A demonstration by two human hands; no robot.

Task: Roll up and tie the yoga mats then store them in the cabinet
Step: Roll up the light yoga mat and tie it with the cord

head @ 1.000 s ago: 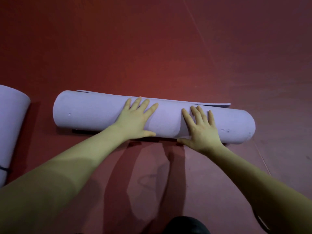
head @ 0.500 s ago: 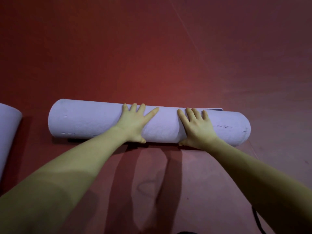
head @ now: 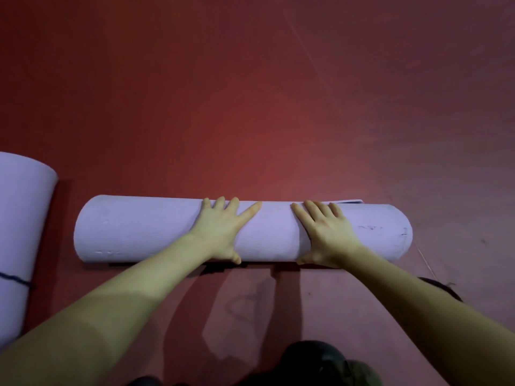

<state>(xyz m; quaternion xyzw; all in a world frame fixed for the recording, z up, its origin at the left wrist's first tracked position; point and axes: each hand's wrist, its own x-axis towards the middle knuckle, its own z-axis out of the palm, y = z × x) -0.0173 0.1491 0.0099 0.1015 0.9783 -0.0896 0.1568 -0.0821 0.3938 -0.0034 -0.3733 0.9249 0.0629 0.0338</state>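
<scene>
A lavender yoga mat (head: 145, 229) lies rolled into a thick cylinder across the red floor, running left to right. My left hand (head: 223, 227) presses flat on top of the roll just left of its middle, fingers spread. My right hand (head: 326, 232) presses flat on the roll just right of the middle. A thin sliver of the mat's loose end (head: 348, 201) shows along the far side at the right. A second rolled lavender mat (head: 19, 232) lies at the left edge, with a dark tie around it.
The red floor (head: 250, 107) stretches bare beyond the roll. A dark strap or cord (head: 440, 288) lies on the floor behind my right forearm. My dark-clad knees (head: 315, 363) fill the bottom edge.
The roll has turned away from me, and the flat loose end on its far side has shrunk to a sliver. Both hands stayed flat on top throughout.
</scene>
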